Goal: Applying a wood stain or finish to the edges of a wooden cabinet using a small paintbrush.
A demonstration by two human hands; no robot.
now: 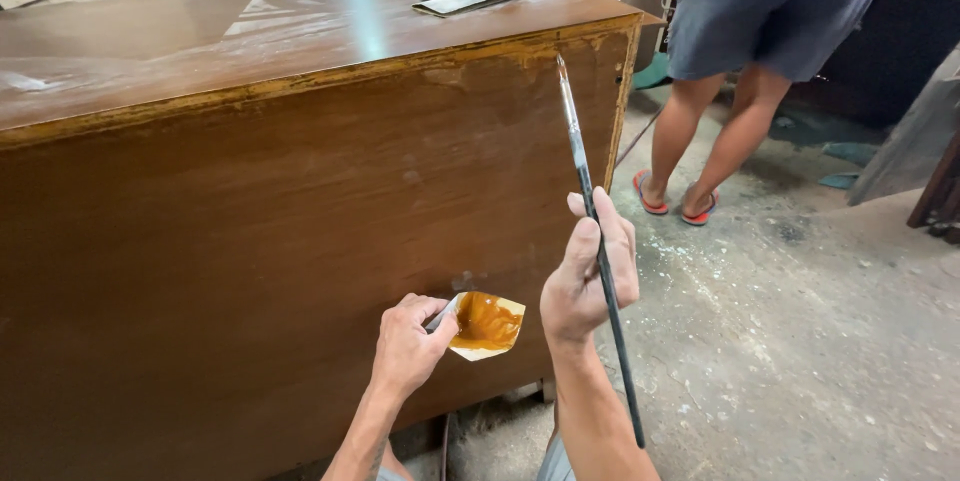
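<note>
Left hand (408, 346) fingers pinched a small card smeared with orange-brown paste (486, 324), just right of them, against the brown wooden cabinet (250, 231). Edge patches looked unfinished. Right hand (590, 276) fingers gripped a long thin black-handled brush (600, 251), near-upright, tip pointing up past them.

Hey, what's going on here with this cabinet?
A person faces a large brown wooden cabinet. The right hand holds a long thin black-handled brush, tip up near the cabinet's worn top edge. The left hand holds a small card smeared with orange-brown paste. Another person stands behind.
</note>
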